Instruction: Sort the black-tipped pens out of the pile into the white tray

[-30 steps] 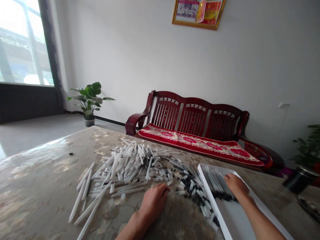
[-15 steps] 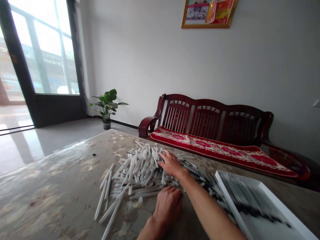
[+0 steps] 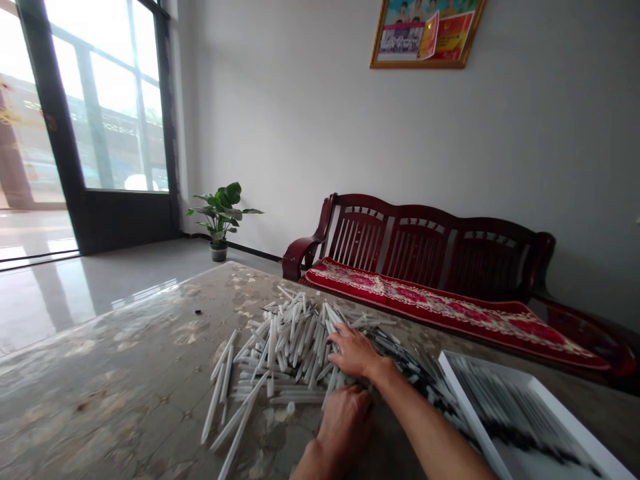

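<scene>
**Both hands at a pile of white plastic tubes (image 3: 295, 350) on a mottled tabletop (image 3: 125, 380).**
Right hand (image 3: 355, 352) lies atop the pile, fingers extended and narrowly spread, no grip evident; left hand (image 3: 345, 423) sits at its near edge, fingers curled, hold undeterminable. A white tray (image 3: 473, 420) of blurred dark pens (image 3: 520, 413) lies right of the pile.

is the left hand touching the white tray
No, the left hand rests beside the pile of white plastic tubes, apart from the white tray further right.
</scene>
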{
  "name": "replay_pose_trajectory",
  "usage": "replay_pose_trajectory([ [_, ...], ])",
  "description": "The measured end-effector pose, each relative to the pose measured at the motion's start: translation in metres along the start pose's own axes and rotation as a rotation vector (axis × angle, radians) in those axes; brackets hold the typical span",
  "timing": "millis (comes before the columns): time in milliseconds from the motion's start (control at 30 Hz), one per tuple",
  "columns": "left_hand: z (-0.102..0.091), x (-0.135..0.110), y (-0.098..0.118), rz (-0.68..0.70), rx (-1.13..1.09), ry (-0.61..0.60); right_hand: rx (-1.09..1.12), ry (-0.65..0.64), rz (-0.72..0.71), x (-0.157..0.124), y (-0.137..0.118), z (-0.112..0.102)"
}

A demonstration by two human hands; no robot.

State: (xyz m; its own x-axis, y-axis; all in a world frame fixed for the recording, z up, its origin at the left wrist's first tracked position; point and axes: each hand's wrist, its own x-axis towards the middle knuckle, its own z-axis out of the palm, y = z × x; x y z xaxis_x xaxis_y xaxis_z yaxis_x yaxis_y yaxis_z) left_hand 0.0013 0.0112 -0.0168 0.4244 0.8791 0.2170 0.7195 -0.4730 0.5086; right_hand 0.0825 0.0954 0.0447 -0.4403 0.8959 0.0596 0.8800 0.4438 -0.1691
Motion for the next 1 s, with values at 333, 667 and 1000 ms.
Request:
replay_pose_trajectory([
  [333, -0.010, -0.002, 0.001, -0.170, 0.108, -0.001, 0.201, 0.184, -0.051, -0.066, 0.048, 0.008],
  [667, -0.023, -0.004, -0.001, -0.305, 0.160, 0.078, 0.262, 0.184, -0.018, -0.118, 0.044, 0.014],
  [1000, -0.010, -0.004, 0.008, -0.160, 0.020, 0.141, 0.216, 0.460, 0.111, -0.147, 0.060, 0.039],
])
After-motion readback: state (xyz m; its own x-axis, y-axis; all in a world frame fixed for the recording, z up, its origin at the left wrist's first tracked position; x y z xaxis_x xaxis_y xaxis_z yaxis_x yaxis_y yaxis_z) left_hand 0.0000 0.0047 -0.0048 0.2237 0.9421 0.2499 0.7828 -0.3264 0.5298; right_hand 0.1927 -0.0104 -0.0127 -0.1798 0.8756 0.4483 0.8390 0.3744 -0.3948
